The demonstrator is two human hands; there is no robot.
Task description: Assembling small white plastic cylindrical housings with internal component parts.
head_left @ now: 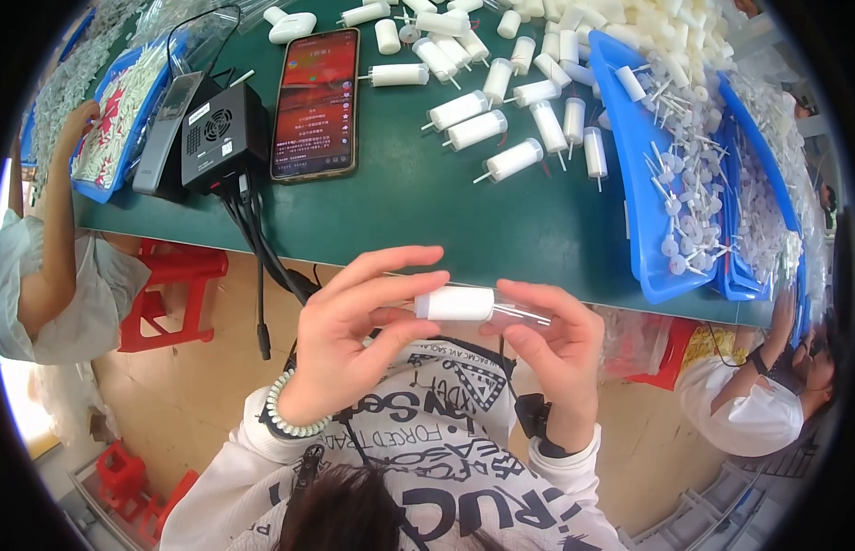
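Between my two hands, just off the table's near edge, lies a clear plastic tube [522, 313] with a white cylindrical core [460, 304] partly inside it. My left hand [359, 326] pinches the end with the white core, its upper fingers stretched out. With thumb and fingers, my right hand [554, 338] grips the clear end, where thin white sticks show through the wall. On the table beyond, several similar tubes with white cores [514, 161] lie loose, some with a thin white stick poking out.
A phone [315, 101] and a black fan box [224, 138] with hanging cables are at the left. Blue trays [634, 197] of small white stemmed parts stand at the right. Co-workers' arms [56, 184] reach in from both sides; a red stool [175, 285] stands below.
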